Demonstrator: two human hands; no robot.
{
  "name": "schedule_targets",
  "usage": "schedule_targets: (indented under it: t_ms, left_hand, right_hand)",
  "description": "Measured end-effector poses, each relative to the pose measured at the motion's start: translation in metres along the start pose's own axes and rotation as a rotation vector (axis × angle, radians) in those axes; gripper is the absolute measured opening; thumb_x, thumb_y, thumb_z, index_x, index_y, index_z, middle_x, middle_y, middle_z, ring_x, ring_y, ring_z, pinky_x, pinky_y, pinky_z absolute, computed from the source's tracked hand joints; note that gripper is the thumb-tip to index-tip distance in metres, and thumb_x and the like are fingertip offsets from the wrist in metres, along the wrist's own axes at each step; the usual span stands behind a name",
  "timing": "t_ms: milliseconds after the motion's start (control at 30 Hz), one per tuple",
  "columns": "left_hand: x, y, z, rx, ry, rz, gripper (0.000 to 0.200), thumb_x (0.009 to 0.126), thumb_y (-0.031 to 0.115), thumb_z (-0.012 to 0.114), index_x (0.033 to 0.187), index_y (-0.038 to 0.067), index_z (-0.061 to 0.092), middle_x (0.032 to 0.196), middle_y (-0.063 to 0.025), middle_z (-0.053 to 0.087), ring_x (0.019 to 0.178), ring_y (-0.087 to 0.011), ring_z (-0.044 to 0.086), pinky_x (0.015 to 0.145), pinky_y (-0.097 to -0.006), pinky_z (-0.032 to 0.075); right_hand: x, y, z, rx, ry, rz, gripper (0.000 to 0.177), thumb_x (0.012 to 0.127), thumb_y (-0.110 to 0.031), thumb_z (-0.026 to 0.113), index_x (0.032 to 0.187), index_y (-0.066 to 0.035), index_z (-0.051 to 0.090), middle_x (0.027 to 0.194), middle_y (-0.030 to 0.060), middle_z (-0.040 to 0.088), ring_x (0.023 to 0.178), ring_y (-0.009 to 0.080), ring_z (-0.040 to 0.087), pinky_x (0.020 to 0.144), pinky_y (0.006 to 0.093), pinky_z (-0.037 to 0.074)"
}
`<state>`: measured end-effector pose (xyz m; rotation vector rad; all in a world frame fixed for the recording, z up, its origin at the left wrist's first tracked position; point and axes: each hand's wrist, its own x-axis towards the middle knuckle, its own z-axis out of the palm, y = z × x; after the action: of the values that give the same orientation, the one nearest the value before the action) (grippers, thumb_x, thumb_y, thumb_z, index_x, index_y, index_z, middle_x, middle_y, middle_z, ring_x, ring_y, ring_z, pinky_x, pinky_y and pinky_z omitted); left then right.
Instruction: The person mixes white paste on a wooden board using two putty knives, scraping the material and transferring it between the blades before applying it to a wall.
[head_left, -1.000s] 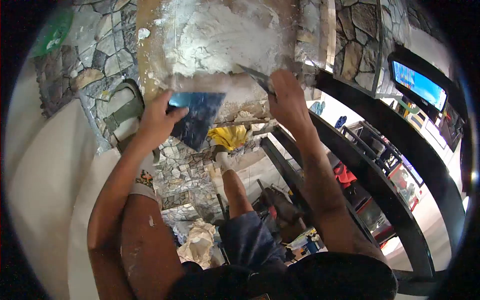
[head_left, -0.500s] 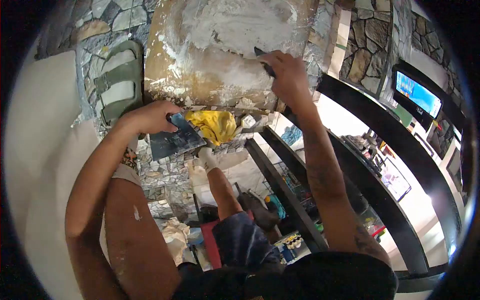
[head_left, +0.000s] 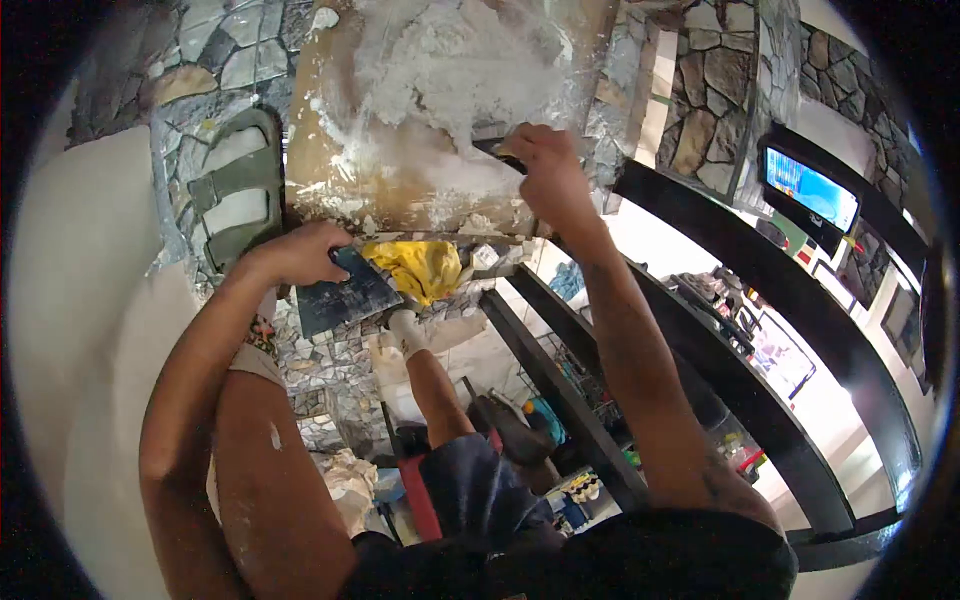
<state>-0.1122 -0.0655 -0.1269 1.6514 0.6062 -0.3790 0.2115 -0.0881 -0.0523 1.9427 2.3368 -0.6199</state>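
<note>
My left hand (head_left: pixel 300 255) is closed on the handle of a dark, flat-bladed plastering trowel (head_left: pixel 348 298), held low beside the near edge of a worn board (head_left: pixel 335 175). My right hand (head_left: pixel 552 172) grips a small dark putty knife (head_left: pixel 490 146), its blade at the lower side of a spread of grey powdery plaster mix (head_left: pixel 440 75) on the board. White smears and crumbs mark the board's near part. A crumpled yellow bag (head_left: pixel 425 270) lies just right of the trowel. My right fingers hide the knife's handle.
A green sandal (head_left: pixel 235 190) rests left of the board on stone-patterned flooring (head_left: pixel 250 40). Black railing bars (head_left: pixel 720 225) run along the right, with cluttered lower-level items seen through them. A lit screen (head_left: pixel 812 188) stands beyond. My sock-clad foot (head_left: pixel 405 330) is below the trowel.
My right hand has moved left and slightly down across the board with the putty knife. My left hand still holds the trowel in nearly the same place. The view has shifted slightly.
</note>
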Motion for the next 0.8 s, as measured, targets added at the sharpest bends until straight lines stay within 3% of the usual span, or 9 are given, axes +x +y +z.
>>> schedule_targets:
  t_ms: [67,100,167,300,400,500,600,800]
  left_hand:
    - [0.002,0.007,-0.001,-0.094,-0.113,-0.08,0.033,0.068,0.013,0.07,0.096,0.0,0.061,0.084,-0.0166,0.062,0.08,-0.0261,0.06,0.072,-0.0345,0.045]
    - [0.003,0.018,-0.011,-0.113,-0.265,-0.209,0.046,0.069,0.023,0.072,0.105,0.0,0.056,0.107,-0.0167,0.053,0.102,-0.0298,0.051,0.088,-0.0366,0.041]
    - [0.006,0.02,-0.011,-0.044,-0.3,-0.217,0.047,0.069,0.025,0.071,0.106,0.0,0.056,0.108,-0.0166,0.053,0.103,-0.0295,0.051,0.088,-0.0365,0.04]
    - [0.008,0.017,-0.015,-0.081,-0.352,-0.286,0.049,0.07,0.027,0.07,0.109,0.001,0.055,0.113,-0.0169,0.052,0.108,-0.0288,0.049,0.089,-0.0364,0.04]
    - [0.027,0.009,-0.013,0.11,-0.625,-0.225,0.047,0.071,0.027,0.07,0.107,0.0,0.056,0.111,-0.0173,0.053,0.106,-0.0293,0.051,0.086,-0.0375,0.042]
    - [0.032,0.005,-0.02,-0.037,-0.652,-0.133,0.043,0.07,0.027,0.07,0.103,0.001,0.059,0.102,-0.017,0.059,0.097,-0.0295,0.056,0.082,-0.0388,0.044]
    - [0.024,0.007,-0.019,0.066,-0.497,-0.201,0.04,0.07,0.026,0.07,0.1,0.001,0.061,0.096,-0.0152,0.062,0.091,-0.0294,0.058,0.079,-0.0397,0.045]
    - [0.032,-0.009,-0.015,-0.017,-0.574,-0.144,0.042,0.07,0.03,0.07,0.1,0.001,0.061,0.103,-0.0131,0.06,0.094,-0.0304,0.057,0.082,-0.04,0.044]
  right_hand:
    - [0.005,-0.014,-0.017,-0.024,0.055,0.013,0.041,0.056,0.008,0.052,0.091,-0.008,0.061,0.097,0.0084,0.058,0.095,0.0273,0.052,0.082,0.0375,0.039]
    - [0.007,-0.017,-0.021,-0.044,0.086,0.016,0.04,0.056,0.008,0.052,0.091,-0.008,0.062,0.099,0.008,0.058,0.096,0.0269,0.052,0.082,0.0372,0.039]
    - [-0.001,-0.004,0.022,-0.006,0.073,0.029,0.041,0.056,0.008,0.053,0.092,-0.009,0.062,0.1,0.0076,0.057,0.097,0.0267,0.051,0.081,0.0368,0.039]
    - [0.01,-0.004,0.007,-0.13,0.019,-0.023,0.04,0.058,0.007,0.051,0.091,-0.011,0.063,0.099,0.0068,0.058,0.098,0.0267,0.051,0.084,0.0379,0.04]
    - [0.025,-0.001,0.002,-0.02,0.008,-0.004,0.04,0.058,0.007,0.05,0.092,-0.011,0.063,0.101,0.0064,0.059,0.099,0.0269,0.051,0.084,0.0396,0.041]
    - [0.028,-0.024,0.009,-0.075,0.071,-0.052,0.041,0.058,0.007,0.05,0.093,-0.01,0.063,0.099,0.0084,0.06,0.092,0.0294,0.054,0.08,0.0402,0.043]
    - [0.035,-0.006,0.001,-0.05,-0.055,-0.047,0.039,0.058,0.005,0.051,0.093,-0.009,0.063,0.097,0.0099,0.06,0.09,0.0299,0.055,0.08,0.0401,0.043]
    - [0.042,-0.016,0.013,0.038,0.065,-0.039,0.039,0.057,0.006,0.052,0.092,-0.007,0.063,0.093,0.0127,0.061,0.089,0.0332,0.056,0.08,0.04,0.044]
